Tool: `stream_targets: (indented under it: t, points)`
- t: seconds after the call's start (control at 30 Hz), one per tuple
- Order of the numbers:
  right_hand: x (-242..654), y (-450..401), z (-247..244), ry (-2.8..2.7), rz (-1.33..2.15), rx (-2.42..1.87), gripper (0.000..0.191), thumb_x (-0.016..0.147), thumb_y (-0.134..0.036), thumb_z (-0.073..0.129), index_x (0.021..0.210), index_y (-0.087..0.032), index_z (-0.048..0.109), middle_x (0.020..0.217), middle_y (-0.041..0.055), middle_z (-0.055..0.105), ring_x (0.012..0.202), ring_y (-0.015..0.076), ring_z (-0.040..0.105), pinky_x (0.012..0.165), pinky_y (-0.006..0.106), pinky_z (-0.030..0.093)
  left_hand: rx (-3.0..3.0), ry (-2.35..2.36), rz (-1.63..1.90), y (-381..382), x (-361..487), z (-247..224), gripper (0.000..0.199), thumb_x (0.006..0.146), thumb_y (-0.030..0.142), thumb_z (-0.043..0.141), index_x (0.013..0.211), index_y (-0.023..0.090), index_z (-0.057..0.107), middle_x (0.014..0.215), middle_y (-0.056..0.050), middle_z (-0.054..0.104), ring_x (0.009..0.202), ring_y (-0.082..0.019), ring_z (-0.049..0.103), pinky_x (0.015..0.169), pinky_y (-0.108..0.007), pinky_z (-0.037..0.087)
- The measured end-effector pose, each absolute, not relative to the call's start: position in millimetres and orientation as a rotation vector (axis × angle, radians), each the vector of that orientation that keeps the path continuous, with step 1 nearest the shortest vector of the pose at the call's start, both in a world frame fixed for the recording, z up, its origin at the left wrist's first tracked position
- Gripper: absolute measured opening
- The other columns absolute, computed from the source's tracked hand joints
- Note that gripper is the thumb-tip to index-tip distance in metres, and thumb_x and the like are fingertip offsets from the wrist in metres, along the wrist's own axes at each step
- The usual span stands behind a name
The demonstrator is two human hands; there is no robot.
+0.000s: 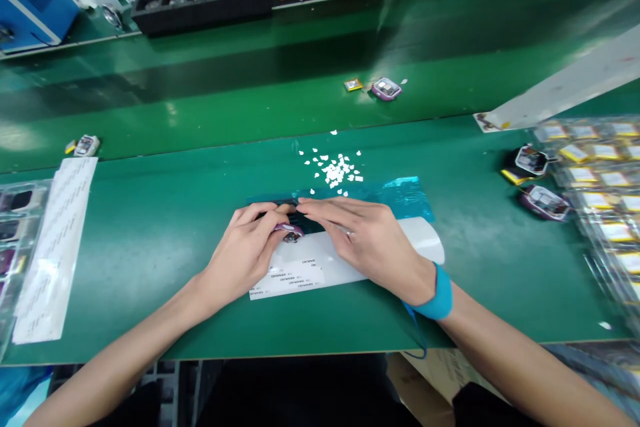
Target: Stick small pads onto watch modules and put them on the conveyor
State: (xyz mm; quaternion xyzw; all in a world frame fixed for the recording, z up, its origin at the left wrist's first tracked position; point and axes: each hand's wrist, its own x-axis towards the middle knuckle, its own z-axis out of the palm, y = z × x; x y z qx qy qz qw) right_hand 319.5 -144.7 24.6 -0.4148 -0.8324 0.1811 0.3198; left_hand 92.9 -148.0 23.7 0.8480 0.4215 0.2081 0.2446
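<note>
My left hand (pixel 247 250) and my right hand (pixel 365 240) meet at the middle of the green mat (pixel 150 247). Between the fingertips sits a small purple device (pixel 290 232), which my left hand pinches while the fingers of my right hand press on it from the right. Under both hands lies a white label sheet (pixel 320 267) with printed stickers. A blue film strip (pixel 400 193) lies just behind them. On my right wrist there is a blue strap (pixel 437 293).
Several small white paper scraps (pixel 335 167) lie behind my hands. Clear trays of yellow-labelled parts (pixel 600 193) stand at the right, with two purple devices (pixel 543 200) beside them. A white label strip (pixel 55 247) and a tray sit at the left. More devices (pixel 385 88) rest on the conveyor.
</note>
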Motion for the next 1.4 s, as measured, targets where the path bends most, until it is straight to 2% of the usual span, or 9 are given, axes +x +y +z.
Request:
stream_targets:
  t: [0.1, 0.3, 0.43, 0.63, 0.87, 1.0, 1.13, 1.27, 1.4]
  points:
    - [315.9, -148.3, 27.8, -2.335, 0.323, -1.088, 0.043, 0.097, 0.0, 0.043, 0.125, -0.018, 0.07, 0.126, 0.0075, 0.074, 0.111, 0.0216, 0.073, 0.093, 0.038, 0.065, 2.319, 1.169, 0.563, -147.9, 93.9, 23.0, 0.017, 0.104, 0.013, 0.045, 0.107, 0.019, 0.061, 0.126, -0.011, 0.072, 0.125, -0.027, 0.061, 0.099, -0.045, 0.048]
    - [308.3, -154.4, 31.0, -2.457, 0.085, -0.967, 0.037, 0.097, -0.001, 0.047, 0.126, -0.006, 0.069, 0.126, 0.0193, 0.072, 0.114, 0.0287, 0.072, 0.094, 0.041, 0.065, 2.311, 1.204, 0.575, -150.1, 98.3, 21.8, 0.024, 0.102, 0.011, 0.044, 0.117, 0.019, 0.062, 0.125, -0.012, 0.072, 0.124, -0.028, 0.062, 0.1, -0.046, 0.049]
    - [304.9, -155.2, 26.8, -2.447, 0.053, -0.935, 0.039, 0.097, -0.001, 0.047, 0.129, -0.008, 0.068, 0.126, 0.0192, 0.072, 0.116, 0.029, 0.071, 0.096, 0.043, 0.064, 2.353, 1.192, 0.591, -151.3, 98.9, 19.7, 0.028, 0.102, 0.013, 0.044, 0.122, 0.019, 0.062, 0.123, -0.013, 0.074, 0.124, -0.029, 0.062, 0.1, -0.048, 0.05]
    - [301.4, -155.3, 25.1, -2.477, -0.162, -0.897, 0.038, 0.095, 0.003, 0.043, 0.122, -0.002, 0.07, 0.122, 0.0217, 0.073, 0.11, 0.0282, 0.074, 0.093, 0.04, 0.065, 2.449, 1.189, 0.599, -153.5, 98.8, 18.7, 0.027, 0.102, 0.013, 0.044, 0.122, 0.016, 0.062, 0.123, -0.016, 0.074, 0.125, -0.03, 0.062, 0.101, -0.049, 0.051]
    - [310.7, -150.0, 23.5, -2.438, -0.182, -0.913, 0.041, 0.093, 0.002, 0.047, 0.127, -0.005, 0.068, 0.128, 0.0218, 0.071, 0.113, 0.0286, 0.072, 0.093, 0.039, 0.065, 2.444, 1.201, 0.598, -154.5, 100.0, 15.6, 0.026, 0.102, 0.013, 0.045, 0.119, 0.018, 0.064, 0.123, -0.013, 0.074, 0.125, -0.03, 0.062, 0.102, -0.05, 0.052]
    - [322.6, -140.4, 28.7, -2.288, -0.194, -1.0, 0.049, 0.093, 0.004, 0.044, 0.132, -0.015, 0.066, 0.132, 0.0144, 0.069, 0.115, 0.025, 0.072, 0.094, 0.039, 0.065, 2.437, 1.183, 0.606, -152.8, 98.1, 14.8, 0.023, 0.102, 0.013, 0.046, 0.117, 0.017, 0.064, 0.129, -0.014, 0.072, 0.125, -0.031, 0.061, 0.101, -0.052, 0.053]
    - [324.1, -141.1, 36.0, -2.209, -0.108, -0.904, 0.052, 0.092, 0.005, 0.047, 0.137, -0.015, 0.063, 0.133, 0.0142, 0.069, 0.12, 0.0249, 0.07, 0.099, 0.04, 0.063, 2.465, 0.903, 0.786, -155.9, 92.2, 26.7, 0.02, 0.102, 0.013, 0.048, 0.107, 0.021, 0.066, 0.129, -0.009, 0.074, 0.124, -0.028, 0.064, 0.11, -0.053, 0.046]
    - [321.8, -149.6, 46.1, -2.152, -0.025, -0.779, 0.056, 0.096, 0.002, 0.049, 0.146, -0.021, 0.056, 0.137, 0.0103, 0.066, 0.124, 0.0258, 0.066, 0.1, 0.044, 0.063, 1.799, 0.869, 1.213, -158.8, 86.6, 48.8, 0.017, 0.105, 0.02, 0.047, 0.111, 0.022, 0.063, 0.116, -0.008, 0.078, 0.11, -0.022, 0.071, 0.101, -0.043, 0.053]
    - [324.0, -157.0, 51.7, -2.165, -0.071, -0.683, 0.058, 0.094, 0.001, 0.058, 0.15, -0.013, 0.051, 0.134, 0.0153, 0.066, 0.122, 0.0271, 0.068, 0.1, 0.04, 0.064, 0.937, 1.032, 1.109, -146.4, 82.4, 59.2, 0.016, 0.096, 0.031, 0.064, 0.093, 0.016, 0.067, 0.088, -0.009, 0.08, 0.08, -0.02, 0.073, 0.081, -0.034, 0.057]
